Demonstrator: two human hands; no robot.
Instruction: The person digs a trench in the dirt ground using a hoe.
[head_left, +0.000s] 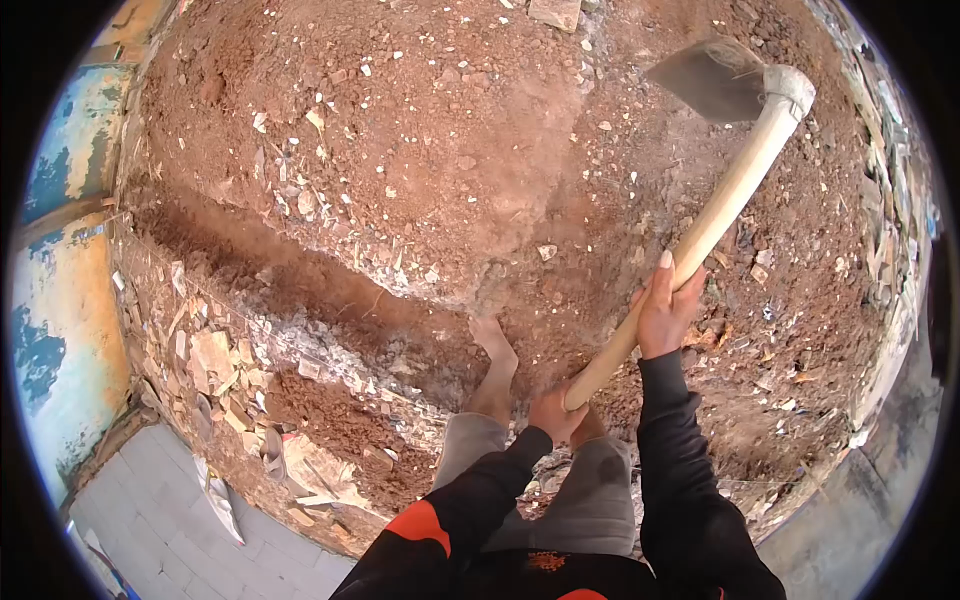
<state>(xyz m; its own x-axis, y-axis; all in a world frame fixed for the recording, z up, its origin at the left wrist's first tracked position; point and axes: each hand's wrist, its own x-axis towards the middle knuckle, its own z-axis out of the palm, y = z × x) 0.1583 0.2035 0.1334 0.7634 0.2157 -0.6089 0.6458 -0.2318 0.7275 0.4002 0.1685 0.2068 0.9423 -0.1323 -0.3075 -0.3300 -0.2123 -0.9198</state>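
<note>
A hoe with a pale wooden handle (735, 190) slants from my lap up to the right. Its wide dark metal blade (712, 78) hangs over the reddish soil at the upper right. Near the butt end, my left hand (556, 415) is wrapped round the handle. Farther up, about midway along, my right hand (668, 308) grips it, with fingers partly hidden behind the wood. One bare foot (492, 338) stands at the end of a shallow trench (330, 280) dug into the soil.
Broken tile and stone rubble (215, 365) lies along the trench's near side. A peeling blue and white wall (65, 330) rises at left. Grey paving (160, 500) is at the lower left. Debris lines the right edge (880, 240).
</note>
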